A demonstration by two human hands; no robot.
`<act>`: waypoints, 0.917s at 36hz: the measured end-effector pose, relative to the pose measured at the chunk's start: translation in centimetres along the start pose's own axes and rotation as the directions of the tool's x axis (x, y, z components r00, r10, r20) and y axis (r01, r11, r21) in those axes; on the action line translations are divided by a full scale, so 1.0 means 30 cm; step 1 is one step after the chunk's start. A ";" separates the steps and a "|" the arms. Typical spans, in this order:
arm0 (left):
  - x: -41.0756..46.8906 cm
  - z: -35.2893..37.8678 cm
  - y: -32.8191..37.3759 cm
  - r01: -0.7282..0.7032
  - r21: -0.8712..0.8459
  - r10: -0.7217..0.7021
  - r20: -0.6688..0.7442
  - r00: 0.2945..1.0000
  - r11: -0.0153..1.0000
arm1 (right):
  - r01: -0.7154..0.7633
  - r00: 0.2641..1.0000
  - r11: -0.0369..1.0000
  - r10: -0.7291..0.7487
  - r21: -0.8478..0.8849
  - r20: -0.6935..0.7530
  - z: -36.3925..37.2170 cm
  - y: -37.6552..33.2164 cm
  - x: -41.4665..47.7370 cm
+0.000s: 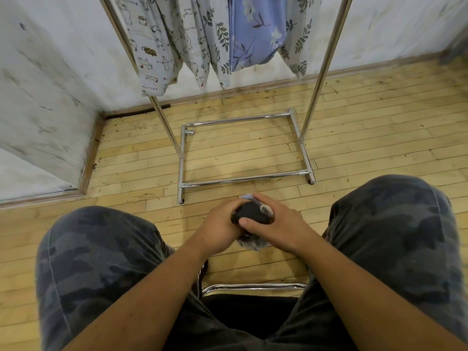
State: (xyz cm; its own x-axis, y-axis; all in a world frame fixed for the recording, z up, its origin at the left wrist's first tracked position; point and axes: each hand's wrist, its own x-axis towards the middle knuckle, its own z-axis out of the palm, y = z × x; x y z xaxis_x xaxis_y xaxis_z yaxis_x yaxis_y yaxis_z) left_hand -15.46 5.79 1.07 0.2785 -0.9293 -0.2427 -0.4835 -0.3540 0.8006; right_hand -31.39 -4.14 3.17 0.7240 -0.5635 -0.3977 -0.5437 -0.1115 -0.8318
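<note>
**Before the Rack Base: Cloth Bundle, Rolling Step in Progress**

Just short of the near bar of the garment rack (243, 177), above the wooden floor (379, 127), both hands hold one compact bundle in the air. The bundle is a dark roll (253, 214) with a pale cloth (250, 243) showing beyond it on the rack side and underneath.

**Hand state.** The left hand (220, 225) is curled round the end of the dark roll that points toward the rack's left post. The right hand (278, 225) wraps the opposite end, with its thumb pressed flat on top of the roll. Neither hand is free. The fingertips beneath the bundle are hidden.

**Step in hand.** The work appears to be rolling or folding small fabric pieces into one tight bundle. The dark part looks largely wound, but the pale cloth hangs loose, so the step is judged unfinished. What kind of garment this is cannot be told.

**Next move.** The loose pale edge calls for tucking in or wrapping over. One hand should hold the roll firm while the other draws the loose cloth round it. Releasing both at once would likely let the roll spring open.

**Surroundings.** Printed garments (202, 46) hang from the upper part of the rack. A chrome chair frame (253, 287) lies on the side of the hands away from the rack.
</note>
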 end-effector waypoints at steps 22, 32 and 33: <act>0.015 -0.011 -0.083 0.243 0.204 -0.156 -0.369 0.916 0.948 | -0.112 0.979 0.950 0.056 -0.292 -0.195 0.047 0.028 0.010; 0.001 0.004 -0.002 0.058 0.260 0.020 -0.287 0.958 0.964 | -0.163 0.973 0.914 0.086 -0.371 -0.215 0.050 0.019 0.003; -0.001 0.004 0.008 0.062 0.272 0.020 -0.289 0.957 0.960 | -0.173 0.972 0.909 0.096 -0.379 -0.214 0.049 0.016 0.001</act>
State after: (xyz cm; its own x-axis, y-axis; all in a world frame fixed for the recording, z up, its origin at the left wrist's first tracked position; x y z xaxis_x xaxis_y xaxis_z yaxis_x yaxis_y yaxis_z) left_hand -15.68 5.72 1.21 0.4965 -0.8661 -0.0576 -0.6731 -0.4260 0.6045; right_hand -31.00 -3.03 2.19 0.5613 -0.7334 -0.3834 -0.7802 -0.3143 -0.5409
